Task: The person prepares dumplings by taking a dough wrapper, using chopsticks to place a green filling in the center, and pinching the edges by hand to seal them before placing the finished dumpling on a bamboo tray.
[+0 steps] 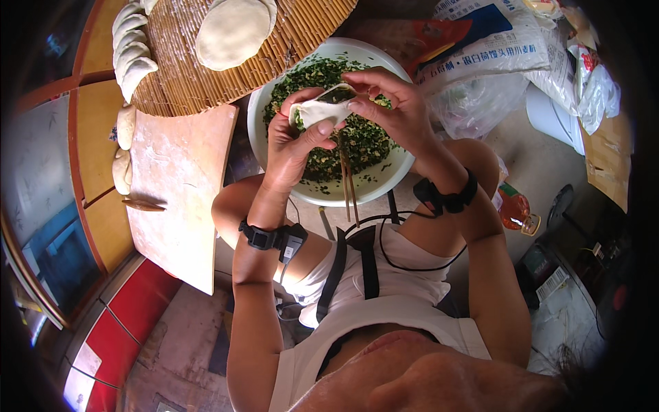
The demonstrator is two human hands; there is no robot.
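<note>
Between my hands, a round dough wrapper (325, 110) is folded up around dark green filling, its top edge still apart. My left hand (296, 136) cups it from the left, thumb along the front. At its right end, the thumb and fingers of my right hand (394, 105) pinch the dough rim. Directly below is a large white basin (257, 149) of chopped green filling (368, 154). A pair of wooden chopsticks (348, 185) leans out over the basin's near rim, tips in the filling.
A reed mat (175, 67) at upper left carries stacked flat wrappers (234, 36) and a row of folded dumplings (131, 49). Left lie a floured board (175, 195), dough pieces (123, 170) and a rolling pin (144, 205). Flour sacks (479, 51) and an oil bottle (515, 208) are right.
</note>
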